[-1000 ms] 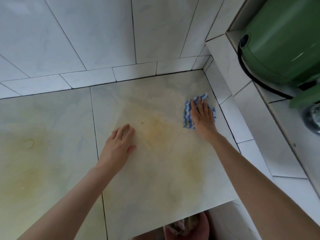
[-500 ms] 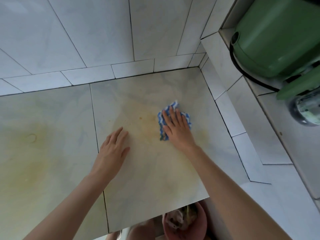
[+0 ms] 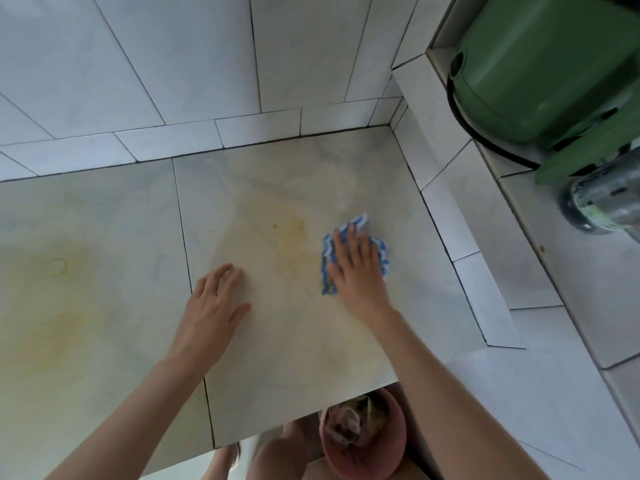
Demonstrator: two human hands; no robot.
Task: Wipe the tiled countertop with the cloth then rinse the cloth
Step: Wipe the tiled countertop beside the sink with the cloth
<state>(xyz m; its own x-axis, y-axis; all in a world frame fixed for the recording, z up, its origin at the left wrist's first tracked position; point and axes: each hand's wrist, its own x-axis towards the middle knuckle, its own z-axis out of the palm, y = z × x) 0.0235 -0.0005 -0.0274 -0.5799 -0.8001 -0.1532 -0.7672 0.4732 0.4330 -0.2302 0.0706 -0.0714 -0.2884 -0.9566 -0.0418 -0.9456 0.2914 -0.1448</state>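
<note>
A blue-and-white striped cloth lies flat on the pale tiled countertop, right of a yellow-orange stain. My right hand presses down on the cloth with straight, spread fingers and covers most of it. My left hand rests flat on the bare tile to the left of the stain, fingers straight, holding nothing.
Tiled walls close the counter at the back and right. A green appliance with a black cord and a glass jar sit on a raised ledge at right. A pink bin with waste stands below the counter's front edge.
My right hand has slid the cloth from the right wall leftward toward the stain. The left hand has stayed in place on the tile.
</note>
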